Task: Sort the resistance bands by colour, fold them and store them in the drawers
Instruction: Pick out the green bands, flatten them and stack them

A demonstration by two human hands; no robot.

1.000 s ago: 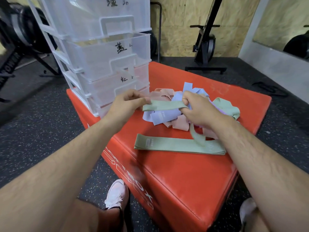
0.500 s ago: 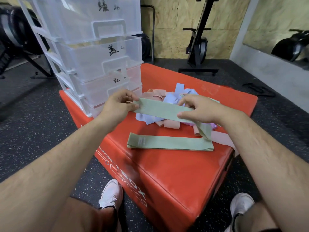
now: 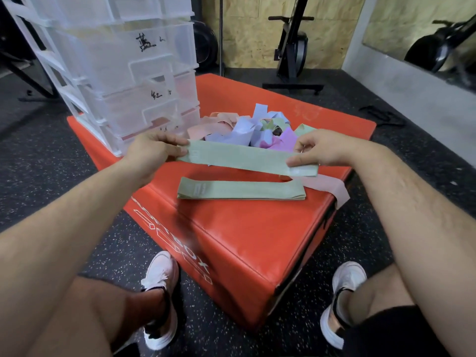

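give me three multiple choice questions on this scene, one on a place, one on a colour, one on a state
1. Where does the flat green band that no hand holds lie?
A. in a drawer
B. on the red box, nearer the person than the pile
C. on the floor

2. What colour is the held band?
A. pink
B. purple
C. green

3. How is the held band gripped?
A. pinched at one end by the left hand, at the other by the right hand
B. by one hand only
C. by neither hand

Answers: B, it rests on the box top below the hands; C, it is pale green along its whole length; A, each hand pinches one end.
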